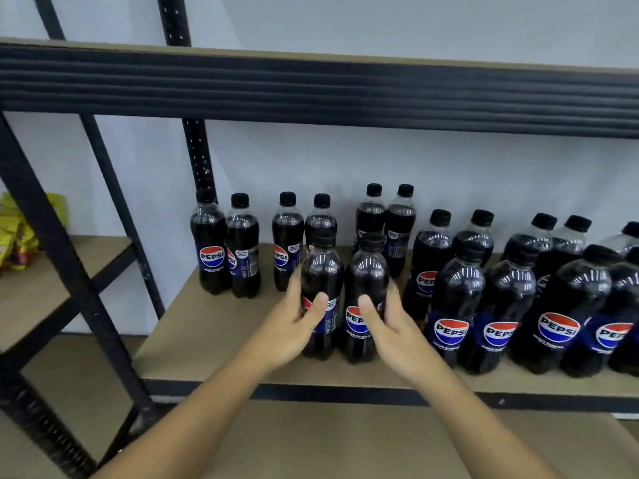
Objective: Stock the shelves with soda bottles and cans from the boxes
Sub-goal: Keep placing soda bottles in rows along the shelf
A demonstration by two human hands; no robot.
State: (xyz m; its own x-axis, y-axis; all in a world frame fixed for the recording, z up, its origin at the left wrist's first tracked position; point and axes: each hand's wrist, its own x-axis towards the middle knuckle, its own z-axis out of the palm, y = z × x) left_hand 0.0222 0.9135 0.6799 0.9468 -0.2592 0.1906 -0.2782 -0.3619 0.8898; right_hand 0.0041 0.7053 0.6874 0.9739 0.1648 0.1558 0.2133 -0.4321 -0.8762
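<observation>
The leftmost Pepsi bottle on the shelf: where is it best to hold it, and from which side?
The leftmost bottle stands upright, its neighbour close against its right side, its left side free. So probably wrap the fingers round the labelled body, coming from the front-left.

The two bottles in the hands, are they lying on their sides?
No, the left hand grips the left bottle and the right hand grips the right bottle, both upright, caps up.
</observation>
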